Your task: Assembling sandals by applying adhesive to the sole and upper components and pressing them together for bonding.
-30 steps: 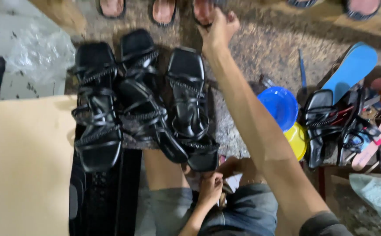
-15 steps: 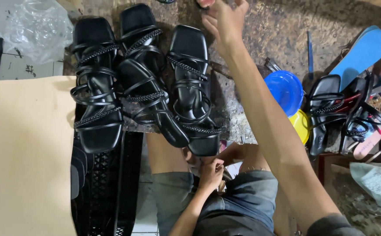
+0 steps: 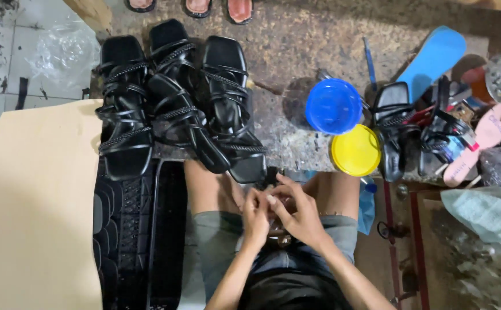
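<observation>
Sandals (image 3: 181, 109) lay untouched above the lap as the right hand (image 3: 299, 215), back from reaching past them, joined the left hand (image 3: 256, 218), fingers pinching something small, unidentifiable.

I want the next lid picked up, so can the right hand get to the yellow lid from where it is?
Probably yes. The right hand is at the lap, and the yellow lid lies uncovered at the table's near edge just beyond it, with nothing between them.

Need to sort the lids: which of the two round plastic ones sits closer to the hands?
The yellow lid; it lies at the bench's near edge, below the blue lid, closer to the right hand.
</observation>
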